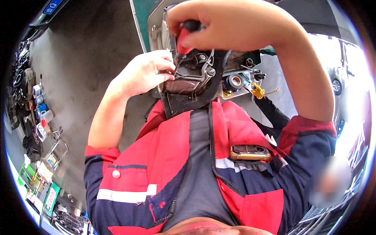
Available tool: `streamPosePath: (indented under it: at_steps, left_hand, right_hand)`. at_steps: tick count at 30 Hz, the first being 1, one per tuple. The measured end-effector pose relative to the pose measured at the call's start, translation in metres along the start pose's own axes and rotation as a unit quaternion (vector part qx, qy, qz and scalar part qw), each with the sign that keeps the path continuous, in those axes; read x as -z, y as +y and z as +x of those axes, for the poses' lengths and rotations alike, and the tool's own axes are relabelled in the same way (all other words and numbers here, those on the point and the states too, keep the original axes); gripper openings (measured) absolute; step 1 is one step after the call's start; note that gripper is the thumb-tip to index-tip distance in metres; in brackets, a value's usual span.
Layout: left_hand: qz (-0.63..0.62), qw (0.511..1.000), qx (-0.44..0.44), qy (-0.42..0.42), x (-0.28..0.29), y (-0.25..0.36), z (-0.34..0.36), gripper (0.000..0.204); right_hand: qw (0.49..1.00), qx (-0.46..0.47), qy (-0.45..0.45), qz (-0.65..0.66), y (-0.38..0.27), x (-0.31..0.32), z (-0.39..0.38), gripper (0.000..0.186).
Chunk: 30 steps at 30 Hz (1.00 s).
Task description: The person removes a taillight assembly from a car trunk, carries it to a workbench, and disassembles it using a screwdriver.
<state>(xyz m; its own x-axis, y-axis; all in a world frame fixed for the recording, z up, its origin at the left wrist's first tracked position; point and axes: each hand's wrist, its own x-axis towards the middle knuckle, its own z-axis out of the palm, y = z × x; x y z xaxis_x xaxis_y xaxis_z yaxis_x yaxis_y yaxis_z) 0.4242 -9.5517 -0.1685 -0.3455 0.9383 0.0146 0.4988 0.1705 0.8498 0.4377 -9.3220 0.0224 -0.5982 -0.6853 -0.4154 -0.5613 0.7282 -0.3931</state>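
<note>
Red driver (pixel 184 42): held fast in the right hand (pixel 211 25), its black end up by the palm; it slants down at the left side of the housing (pixel 188 87); the tip is blurred, so I can't tell what it meets.

Left hand (pixel 150 70): fingers bent narrow at the housing's left edge, just beside the driver; whether they pinch anything, I cannot tell from here.

Housing: dark and brownish, straight in front of the jacket (pixel 164 137), its near edge close to the cloth; the green desk (pixel 140 23) shows beyond it; what bears the housing is mostly hidden.

Driver work: best, I'd judge, to press along the shaft and twist from the wrist; the left hand should brace the edge but keep its fingertips out of the tip's path, since a slip would run straight at them.

Left side: grey floor (pixel 90 58) runs beside the desk; that elbow looks to have the easier swing.

Right side: a tape roll (pixel 235 81) and a yellow clip (pixel 258 91) sit under the raised forearm; better to keep that elbow high.

Pocket: a phone (pixel 250 152) pokes out; leaning far could tip it loose.
</note>
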Motion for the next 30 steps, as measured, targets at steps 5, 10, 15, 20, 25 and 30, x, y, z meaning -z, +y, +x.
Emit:
streamPosePath:
  at_steps: [5,10,15,20,25,30]
  left_hand:
    - [0.003,1.000,-0.012,-0.009,0.005,-0.002,0.003,0.020]
    - [-0.004,1.000,-0.012,-0.005,0.006,0.001,0.000,0.021]
    - [0.008,1.000,-0.010,-0.023,0.005,-0.001,0.003,0.023]
    - [0.029,0.997,0.017,-0.065,0.009,0.005,0.009,0.023]
    - [0.068,0.994,-0.006,-0.082,0.018,0.014,0.015,0.017]
    - [0.065,0.993,0.021,-0.097,0.020,0.015,0.012,0.015]
  right_hand:
    - [0.974,-0.131,0.018,0.185,-0.013,0.013,-0.004,0.034]
    - [0.993,-0.027,0.021,0.109,0.007,-0.007,0.003,0.032]
    - [0.973,0.008,0.035,0.227,0.001,-0.004,-0.006,0.032]
    - [0.977,-0.163,0.029,0.135,-0.018,-0.002,0.005,0.029]
    - [0.980,-0.090,0.119,0.132,0.003,-0.036,0.000,0.042]
    - [0.969,0.016,0.166,0.184,0.007,-0.044,0.011,0.033]
